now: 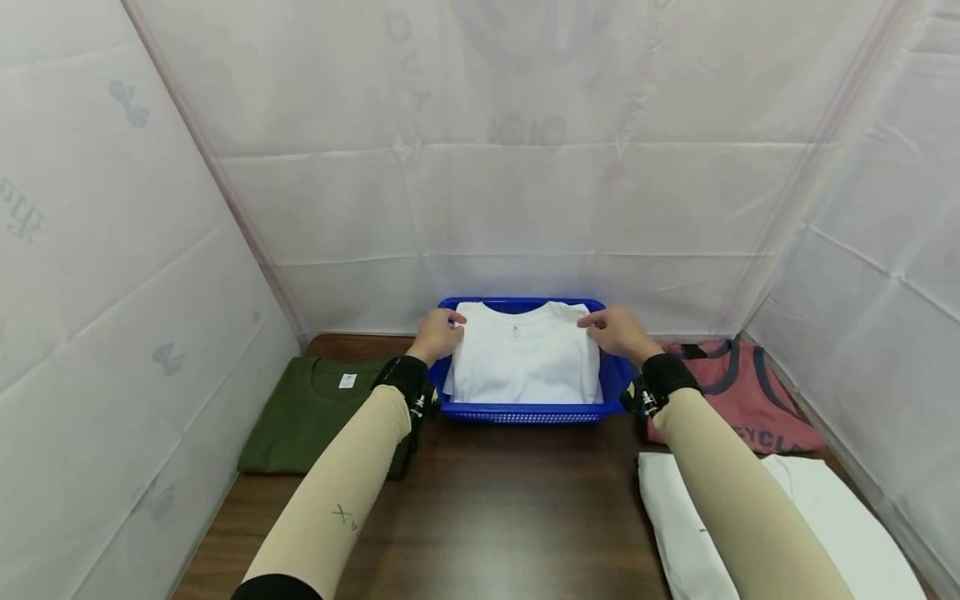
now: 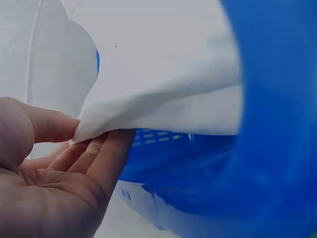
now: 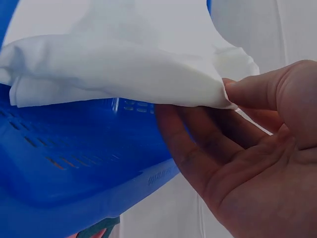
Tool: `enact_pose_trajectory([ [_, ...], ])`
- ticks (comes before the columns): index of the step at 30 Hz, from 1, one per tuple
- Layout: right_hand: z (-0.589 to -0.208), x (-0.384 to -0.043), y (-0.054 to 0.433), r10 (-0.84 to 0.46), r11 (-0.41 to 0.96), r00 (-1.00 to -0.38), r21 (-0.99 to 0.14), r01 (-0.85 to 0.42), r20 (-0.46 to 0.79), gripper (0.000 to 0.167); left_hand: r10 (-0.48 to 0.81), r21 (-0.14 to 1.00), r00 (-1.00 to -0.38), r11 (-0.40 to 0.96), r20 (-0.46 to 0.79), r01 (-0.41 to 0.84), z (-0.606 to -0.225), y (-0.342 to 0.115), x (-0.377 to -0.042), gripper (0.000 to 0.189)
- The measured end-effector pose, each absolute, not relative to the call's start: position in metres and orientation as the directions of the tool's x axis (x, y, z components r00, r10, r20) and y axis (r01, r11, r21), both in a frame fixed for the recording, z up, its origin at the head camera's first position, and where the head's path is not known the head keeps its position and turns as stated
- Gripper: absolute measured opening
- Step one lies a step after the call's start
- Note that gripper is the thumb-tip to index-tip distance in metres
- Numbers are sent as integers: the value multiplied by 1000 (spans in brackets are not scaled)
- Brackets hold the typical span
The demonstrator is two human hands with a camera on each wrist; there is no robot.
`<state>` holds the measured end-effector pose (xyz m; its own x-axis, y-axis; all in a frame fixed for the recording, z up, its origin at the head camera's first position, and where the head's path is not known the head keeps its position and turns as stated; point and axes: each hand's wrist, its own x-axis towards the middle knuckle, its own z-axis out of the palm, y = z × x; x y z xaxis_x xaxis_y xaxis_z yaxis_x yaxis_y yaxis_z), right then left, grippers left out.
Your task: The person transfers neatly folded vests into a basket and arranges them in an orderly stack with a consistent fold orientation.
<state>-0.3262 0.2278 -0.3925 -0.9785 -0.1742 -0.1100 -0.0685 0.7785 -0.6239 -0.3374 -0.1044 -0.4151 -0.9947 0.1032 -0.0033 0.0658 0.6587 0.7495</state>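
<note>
While a white folded cloth T-shirt lies inside the blue perforated plastic basket, neck end toward its far rim, the left hand and right hand pinch opposite far corners, about equally near. Counted: one basket, one shirt showing inside; on the brown wooden counter, one dark-green T-shirt left of the basket, one red T-shirt and one white garment right.

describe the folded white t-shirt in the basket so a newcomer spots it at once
At the far side of the brown table sits a blue plastic basket. The folded white t-shirt lies inside, its upper corners pinched by the left hand and right hand. Unlike the white garment at near right, it is in the basket.
</note>
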Motion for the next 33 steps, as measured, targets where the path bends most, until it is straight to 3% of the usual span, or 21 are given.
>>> enact_pose_trajectory([
  [7, -395, -327, 227, -195, 797, -970, -599, -71, -145, 37, 137, 708, -990, 703, -38, 70, -418, -104, -341, 35],
  [17, -399, -330, 232, -229, 761, -953, -648, -46, -200, 52, 172, 678, -984, 730, -49, 94, -416, -101, -340, 40],
  [23, -400, -330, 234, -200, 805, -956, -593, -35, -215, 54, 243, 652, -967, 746, -80, 134, -412, -99, -335, 44],
  [33, -401, -326, 241, -223, 789, -955, -612, -59, -195, 56, 259, 702, -963, 699, -71, 136, -414, -104, -332, 45],
])
